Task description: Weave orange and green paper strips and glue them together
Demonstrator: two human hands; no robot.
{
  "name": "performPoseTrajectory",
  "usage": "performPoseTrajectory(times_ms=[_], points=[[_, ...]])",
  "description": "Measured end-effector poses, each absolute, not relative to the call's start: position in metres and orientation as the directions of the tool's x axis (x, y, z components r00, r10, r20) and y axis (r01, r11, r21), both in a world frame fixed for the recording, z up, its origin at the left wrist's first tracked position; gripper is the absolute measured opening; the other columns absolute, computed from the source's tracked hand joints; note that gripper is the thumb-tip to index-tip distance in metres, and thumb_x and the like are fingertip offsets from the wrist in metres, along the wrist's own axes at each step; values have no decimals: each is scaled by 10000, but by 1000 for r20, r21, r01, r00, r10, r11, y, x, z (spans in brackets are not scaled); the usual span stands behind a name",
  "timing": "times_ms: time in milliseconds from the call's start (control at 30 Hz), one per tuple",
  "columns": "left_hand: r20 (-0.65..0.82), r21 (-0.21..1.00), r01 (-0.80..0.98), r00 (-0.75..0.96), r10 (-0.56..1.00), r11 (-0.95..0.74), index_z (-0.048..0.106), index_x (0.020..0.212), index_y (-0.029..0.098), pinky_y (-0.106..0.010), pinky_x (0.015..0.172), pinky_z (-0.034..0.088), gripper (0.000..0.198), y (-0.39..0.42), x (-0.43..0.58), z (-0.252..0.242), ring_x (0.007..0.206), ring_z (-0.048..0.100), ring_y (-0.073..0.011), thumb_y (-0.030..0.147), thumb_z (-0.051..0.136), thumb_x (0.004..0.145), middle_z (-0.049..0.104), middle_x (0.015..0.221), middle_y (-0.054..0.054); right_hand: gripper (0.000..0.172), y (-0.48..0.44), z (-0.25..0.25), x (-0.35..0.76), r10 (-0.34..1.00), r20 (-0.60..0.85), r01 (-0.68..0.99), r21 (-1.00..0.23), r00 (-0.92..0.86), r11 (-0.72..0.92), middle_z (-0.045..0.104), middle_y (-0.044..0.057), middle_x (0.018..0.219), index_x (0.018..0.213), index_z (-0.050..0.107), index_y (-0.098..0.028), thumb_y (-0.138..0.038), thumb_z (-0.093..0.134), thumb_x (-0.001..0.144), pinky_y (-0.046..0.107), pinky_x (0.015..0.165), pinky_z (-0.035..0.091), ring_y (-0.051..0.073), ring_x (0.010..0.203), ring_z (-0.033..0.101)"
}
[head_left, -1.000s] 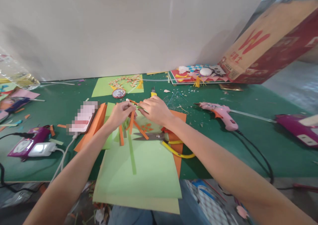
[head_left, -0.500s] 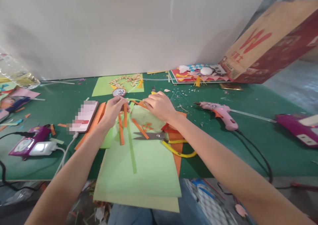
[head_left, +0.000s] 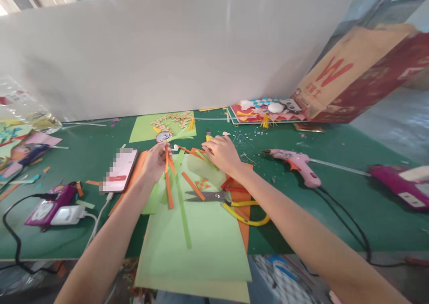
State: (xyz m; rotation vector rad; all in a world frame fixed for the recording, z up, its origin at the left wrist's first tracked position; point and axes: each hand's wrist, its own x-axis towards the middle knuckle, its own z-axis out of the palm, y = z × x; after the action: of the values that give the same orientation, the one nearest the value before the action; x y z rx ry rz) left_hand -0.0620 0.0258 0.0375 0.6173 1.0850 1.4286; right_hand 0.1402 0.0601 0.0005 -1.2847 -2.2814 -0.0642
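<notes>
My left hand [head_left: 157, 162] pinches orange paper strips [head_left: 168, 190] that hang down, and a light green strip [head_left: 181, 134] sticks out from its fingertips to the upper right. My right hand [head_left: 224, 154] is curled palm down, its fingertips on another green paper strip [head_left: 207, 160], partly hidden underneath. Between and below the hands lie a small orange-and-green woven piece [head_left: 203, 184], a loose orange strip [head_left: 193, 186] and a long green strip [head_left: 183, 214]. Scissors with yellow handles [head_left: 246, 210] lie open on the pale green sheets [head_left: 197, 259].
A pink glue gun [head_left: 296, 161] with its cord lies to the right. A phone [head_left: 120, 172] and a purple power strip [head_left: 53, 203] lie left. Behind are a beaded string [head_left: 170, 120] on green paper, a yellow-handled cutter [head_left: 208, 136] and a leaning paper bag [head_left: 338, 76].
My hands have moved apart. The green strip that was bent between them now sticks out from the left fingertips alone. The view has tilted up slightly.
</notes>
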Motion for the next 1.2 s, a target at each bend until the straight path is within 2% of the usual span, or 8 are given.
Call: performPoseTrajectory(times_ms=[167,333,533,633,833,1000,1200], points=[[-228,832,-530,-62,972,162,591,671,122,-131,459,445,105,25,-62,36,421,518,-35,159,603,768,560,501,38,278,57,-2,137,767,447,811,-139,-461,568,686,95,894,885,713,-151,-207,445,931,329,801,332,223,927,520],[-247,835,-518,-50,968,186,593,683,129,-128,464,453,103,27,-67,33,430,526,-34,184,637,758,566,514,40,268,56,-7,134,725,481,798,-83,-492,597,655,93,896,838,719,-161,-219,471,920,346,811,344,234,959,486],[-213,866,-474,-64,975,158,577,693,148,-135,474,438,121,26,-68,29,443,516,-32,228,653,742,574,546,45,229,52,-9,131,753,411,814,-41,-515,579,633,136,980,886,724,-138,-301,564,870,399,870,365,286,1063,467],[-178,903,-410,-80,981,130,573,688,154,-151,499,445,147,26,-66,27,465,526,-42,256,677,705,590,571,40,218,50,-8,130,769,381,824,-29,-514,565,624,153,1005,879,720,-126,-279,565,862,410,873,371,299,1078,463],[-115,965,-249,-146,983,76,598,685,152,-194,570,468,245,24,-63,25,557,607,-92,340,735,607,667,645,-3,189,51,-7,130,805,347,829,-115,-482,547,636,137,1012,859,720,-140,-203,541,866,392,862,405,281,1064,481],[-53,989,-142,-157,986,30,594,684,155,-257,652,497,278,21,-61,24,611,637,-135,390,731,627,677,661,-28,172,54,-9,132,802,367,814,-169,-472,556,642,131,990,796,711,-151,-223,568,858,384,858,416,275,1051,481],[23,991,-130,-151,988,-43,616,692,155,-291,770,505,295,20,-64,21,711,668,-156,420,733,636,698,731,-45,144,59,-17,135,785,400,789,-203,-473,579,649,110,907,731,683,-162,-231,610,835,373,836,428,262,989,498]])
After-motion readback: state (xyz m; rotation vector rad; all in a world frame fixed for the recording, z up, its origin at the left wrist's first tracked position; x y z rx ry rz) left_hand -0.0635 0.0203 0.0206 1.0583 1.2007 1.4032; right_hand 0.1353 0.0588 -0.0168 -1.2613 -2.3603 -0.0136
